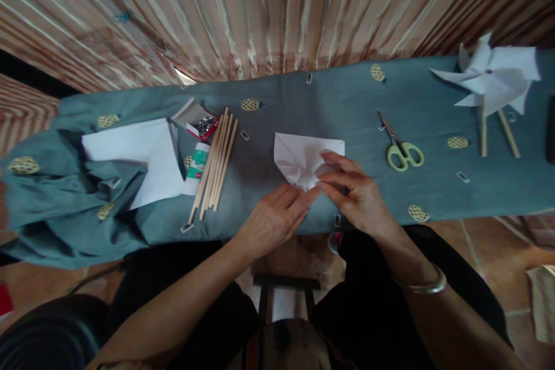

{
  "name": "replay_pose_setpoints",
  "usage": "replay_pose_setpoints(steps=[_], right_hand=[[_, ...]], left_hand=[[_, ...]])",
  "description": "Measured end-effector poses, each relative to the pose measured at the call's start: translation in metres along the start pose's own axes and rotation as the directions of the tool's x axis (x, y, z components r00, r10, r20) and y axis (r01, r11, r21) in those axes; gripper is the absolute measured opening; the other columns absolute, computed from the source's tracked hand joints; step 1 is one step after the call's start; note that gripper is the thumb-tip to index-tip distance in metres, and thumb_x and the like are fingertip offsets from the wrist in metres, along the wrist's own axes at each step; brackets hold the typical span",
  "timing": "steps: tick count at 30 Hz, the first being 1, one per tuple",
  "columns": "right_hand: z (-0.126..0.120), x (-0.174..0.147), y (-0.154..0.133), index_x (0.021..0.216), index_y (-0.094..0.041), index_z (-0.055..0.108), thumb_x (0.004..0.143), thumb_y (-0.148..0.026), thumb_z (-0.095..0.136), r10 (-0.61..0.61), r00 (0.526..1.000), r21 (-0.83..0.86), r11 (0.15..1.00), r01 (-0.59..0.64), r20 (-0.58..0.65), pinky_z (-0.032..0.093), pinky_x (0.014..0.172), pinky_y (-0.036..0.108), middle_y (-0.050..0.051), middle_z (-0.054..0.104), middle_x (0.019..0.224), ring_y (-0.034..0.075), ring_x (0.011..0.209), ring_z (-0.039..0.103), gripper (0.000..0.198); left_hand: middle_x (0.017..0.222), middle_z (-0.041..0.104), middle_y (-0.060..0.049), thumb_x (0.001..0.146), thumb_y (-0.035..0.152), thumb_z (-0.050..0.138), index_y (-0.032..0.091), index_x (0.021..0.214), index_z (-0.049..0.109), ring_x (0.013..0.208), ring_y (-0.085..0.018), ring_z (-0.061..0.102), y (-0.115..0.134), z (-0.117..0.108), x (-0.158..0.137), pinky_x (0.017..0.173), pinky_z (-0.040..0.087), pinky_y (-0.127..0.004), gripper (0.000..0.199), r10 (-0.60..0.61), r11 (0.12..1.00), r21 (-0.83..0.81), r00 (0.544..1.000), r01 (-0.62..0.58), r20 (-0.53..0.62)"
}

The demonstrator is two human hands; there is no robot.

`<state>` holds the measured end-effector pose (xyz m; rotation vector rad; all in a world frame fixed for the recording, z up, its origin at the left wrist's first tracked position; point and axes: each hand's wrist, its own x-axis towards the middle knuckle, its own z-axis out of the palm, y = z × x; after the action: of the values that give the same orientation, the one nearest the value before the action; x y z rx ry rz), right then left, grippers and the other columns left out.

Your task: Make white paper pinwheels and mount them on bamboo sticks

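Mostly beyond left grip (pixel 274 215), partly under right grip (pixel 359 193): paper (pixel 299 147)

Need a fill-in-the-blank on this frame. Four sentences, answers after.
1. The left hand and right hand hold the same piece of folded white ____.
2. The scissors have ____ handles.
3. In the picture, the wooden sticks lie to the ____ of both hands.
4. The silver bangle is worn on the person's ____ arm.

Missing words: paper; green; left; right.
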<state>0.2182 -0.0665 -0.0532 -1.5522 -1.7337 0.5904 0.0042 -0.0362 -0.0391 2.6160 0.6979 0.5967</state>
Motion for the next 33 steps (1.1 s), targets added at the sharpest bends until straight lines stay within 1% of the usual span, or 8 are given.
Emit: replay_pose_setpoints(steps=[4,7,11,15,20,24,28,33], right_hand=[[0.005,0.001,-0.003,0.083,-0.025,0.074,0.088,-0.03,0.066,-0.001,0.998,-0.085,0.996,-0.004,-0.061,0.05,0.104,0.051,0.007,0.065,0.133,0.029,0.123,0.06,0.01],[0.008,0.001,-0.004,0.08,-0.025,0.072,0.086,-0.03,0.067,0.026,0.994,-0.123,0.992,-0.038,-0.102,0.05,0.103,0.051,0.005,0.064,0.133,0.029,0.121,0.06,0.01],[0.011,0.002,-0.003,0.078,-0.024,0.071,0.084,-0.03,0.067,0.023,0.992,-0.154,0.987,-0.043,-0.125,0.05,0.103,0.051,0.006,0.063,0.133,0.029,0.121,0.06,0.009],[0.012,0.001,-0.004,0.078,-0.024,0.07,0.084,-0.029,0.068,0.022,0.991,-0.156,0.987,-0.042,-0.133,0.051,0.102,0.05,0.006,0.063,0.133,0.029,0.121,0.06,0.007],[0.012,0.001,-0.004,0.078,-0.027,0.068,0.083,-0.027,0.069,0.035,0.991,-0.16,0.986,-0.056,-0.132,0.052,0.101,0.051,0.002,0.062,0.132,0.028,0.119,0.06,0.005],[0.013,0.002,-0.004,0.078,-0.026,0.069,0.082,-0.028,0.071,0.057,0.989,-0.153,0.985,-0.078,-0.134,0.052,0.101,0.052,0.004,0.062,0.133,0.03,0.12,0.059,0.004],[0.014,0.002,-0.005,0.078,-0.026,0.069,0.082,-0.03,0.07,0.074,0.988,-0.133,0.987,-0.092,-0.137,0.052,0.102,0.052,0.003,0.061,0.132,0.029,0.121,0.059,0.005],[0.014,0.002,-0.006,0.077,-0.025,0.069,0.084,-0.03,0.068,0.055,0.989,-0.132,0.989,-0.074,-0.139,0.052,0.101,0.051,0.005,0.062,0.132,0.029,0.12,0.059,0.008]], left_hand=[[0.102,0.067,-0.008,0.1,0.015,0.045,0.014,0.124,0.055,0.094,-0.019,0.063,-0.001,0.001,-0.001,0.082,0.06,-0.034,0.027,0.024,1.0,-0.018,1.0,-0.024,0.01],[0.101,0.067,-0.009,0.1,0.015,0.046,0.013,0.119,0.059,0.092,-0.019,0.063,-0.003,0.002,-0.001,0.079,0.061,-0.034,0.023,0.03,1.0,-0.008,1.0,-0.029,0.011],[0.099,0.068,-0.011,0.099,0.014,0.048,0.009,0.114,0.061,0.091,-0.02,0.063,-0.002,0.004,0.0,0.077,0.061,-0.034,0.021,0.037,0.999,-0.009,0.999,-0.037,-0.023],[0.098,0.068,-0.011,0.097,0.011,0.05,0.007,0.112,0.063,0.088,-0.02,0.063,-0.001,0.005,0.001,0.076,0.061,-0.034,0.02,0.043,0.999,-0.001,0.998,-0.043,-0.049],[0.098,0.068,-0.011,0.097,0.012,0.05,0.006,0.112,0.063,0.089,-0.021,0.063,-0.001,0.005,0.001,0.077,0.062,-0.034,0.02,0.036,0.999,-0.009,0.998,-0.037,-0.05],[0.099,0.068,-0.011,0.1,0.014,0.045,0.009,0.112,0.062,0.09,-0.019,0.064,-0.001,0.005,0.0,0.077,0.062,-0.035,0.021,0.024,1.0,-0.005,0.999,-0.024,-0.025],[0.1,0.068,-0.011,0.099,0.014,0.048,0.009,0.112,0.061,0.091,-0.019,0.064,-0.001,0.006,0.0,0.078,0.062,-0.034,0.02,0.02,1.0,-0.02,0.999,-0.02,-0.036],[0.1,0.068,-0.01,0.1,0.015,0.046,0.01,0.113,0.061,0.091,-0.019,0.064,-0.002,0.006,0.0,0.078,0.063,-0.035,0.02,0.011,1.0,-0.025,0.999,-0.012,-0.039]])
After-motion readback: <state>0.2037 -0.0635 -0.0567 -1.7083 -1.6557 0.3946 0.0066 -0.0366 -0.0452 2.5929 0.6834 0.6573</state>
